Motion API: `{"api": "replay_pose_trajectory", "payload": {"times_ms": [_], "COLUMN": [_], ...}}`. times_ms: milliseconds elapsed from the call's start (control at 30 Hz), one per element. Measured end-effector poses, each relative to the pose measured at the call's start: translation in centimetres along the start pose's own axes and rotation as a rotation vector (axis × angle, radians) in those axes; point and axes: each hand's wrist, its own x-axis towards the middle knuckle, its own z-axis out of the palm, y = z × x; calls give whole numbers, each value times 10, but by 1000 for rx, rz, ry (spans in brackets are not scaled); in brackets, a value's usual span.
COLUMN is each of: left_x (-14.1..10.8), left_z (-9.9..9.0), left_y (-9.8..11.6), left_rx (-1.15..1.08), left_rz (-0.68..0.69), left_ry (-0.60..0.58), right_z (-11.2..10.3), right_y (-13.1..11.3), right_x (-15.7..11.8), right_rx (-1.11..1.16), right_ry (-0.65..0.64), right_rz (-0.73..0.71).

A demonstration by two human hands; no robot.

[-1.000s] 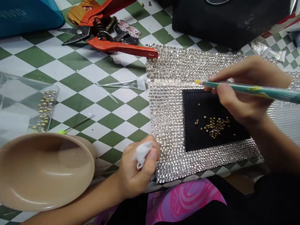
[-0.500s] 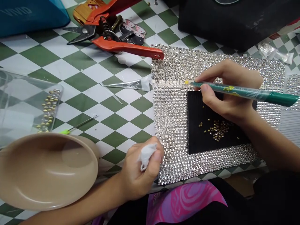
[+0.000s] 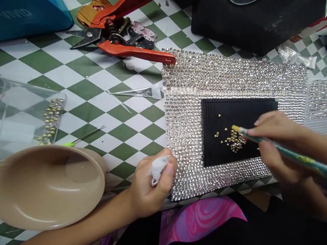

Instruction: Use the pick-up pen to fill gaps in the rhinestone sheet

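My right hand (image 3: 283, 136), slightly blurred, pinches a green pen (image 3: 293, 154) with a yellow tip. That tip is over a small heap of gold-backed rhinestones (image 3: 236, 142) on a black ridged tray (image 3: 242, 110). Beneath the tray lies a wide sheet of silver rhinestones (image 3: 184, 119) set in rows, with a paler row running across it above the tray. Resting at the sheet's left edge, my left hand (image 3: 146, 187) is closed around a crumpled white tissue-like piece (image 3: 159, 166), which pokes out above the thumb.
Orange-handled pruning shears (image 3: 127, 51) touch the sheet's upper left corner. A beige bowl (image 3: 58, 217) stands at lower left, beside a clear box (image 3: 33, 90) holding rhinestones and a green-handled awl (image 3: 87, 135). Tweezers-like clear strips (image 3: 138, 92) lie mid-table. A black case (image 3: 230, 30) is at the back.
My right hand has moved down and right with the pen, from the pale row of the sheet to the rhinestone heap on the tray. My left hand stays put.
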Motion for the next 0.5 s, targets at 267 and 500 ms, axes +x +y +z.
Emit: {"api": "replay_pose_trajectory", "payload": {"times_ms": [267,500], "left_x": [-2,-2], "left_z": [1,1], "left_y": [-2,-4], "left_rx": [-10,0], "left_rz": [69,81], "left_ry": [-3,3], "right_z": [11,7], "right_y": [3,10], "right_x": [-29,-31], "right_rx": [64,34], "right_ry": [138,148], "right_rz": [-112,-56]}}
